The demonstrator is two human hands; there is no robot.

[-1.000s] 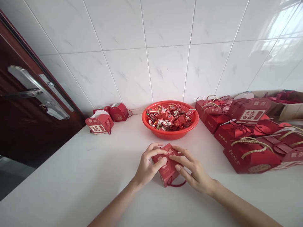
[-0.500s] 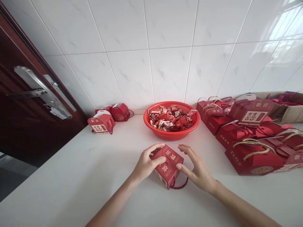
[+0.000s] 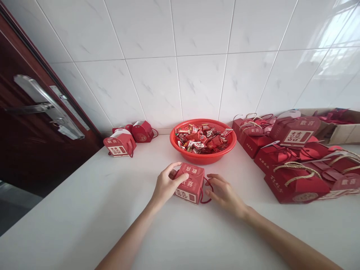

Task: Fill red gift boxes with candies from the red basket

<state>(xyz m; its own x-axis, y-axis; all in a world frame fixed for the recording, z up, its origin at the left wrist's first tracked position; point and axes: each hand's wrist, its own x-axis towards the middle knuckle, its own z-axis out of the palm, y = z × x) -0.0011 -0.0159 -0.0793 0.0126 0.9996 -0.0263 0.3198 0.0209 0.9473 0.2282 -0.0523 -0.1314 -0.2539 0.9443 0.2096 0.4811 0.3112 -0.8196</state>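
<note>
A small red gift box (image 3: 190, 182) with white lettering sits on the white table in front of me. My left hand (image 3: 168, 182) is closed around its left end, thumb on the top flap and fingers down the far side. A red cord handle (image 3: 211, 192) loops out from the box's right side. My right hand (image 3: 225, 195) is at this loop, fingertips at the cord, thumb and fingers a little apart. Behind the box stands a red plastic basket (image 3: 203, 159) filled with wrapped candies (image 3: 201, 138).
Two more red boxes, one in front (image 3: 120, 142) and one behind (image 3: 143, 132), stand at the back left. Several red boxes with rope handles (image 3: 298, 185) are piled at the right. A cardboard carton (image 3: 344, 133) lies behind them. A brown door (image 3: 30, 150) is at the left.
The box has turned and shifted away from me and slightly left, its patterned side now facing me. My right hand has come to the cord loop. My left hand stays on the box.
</note>
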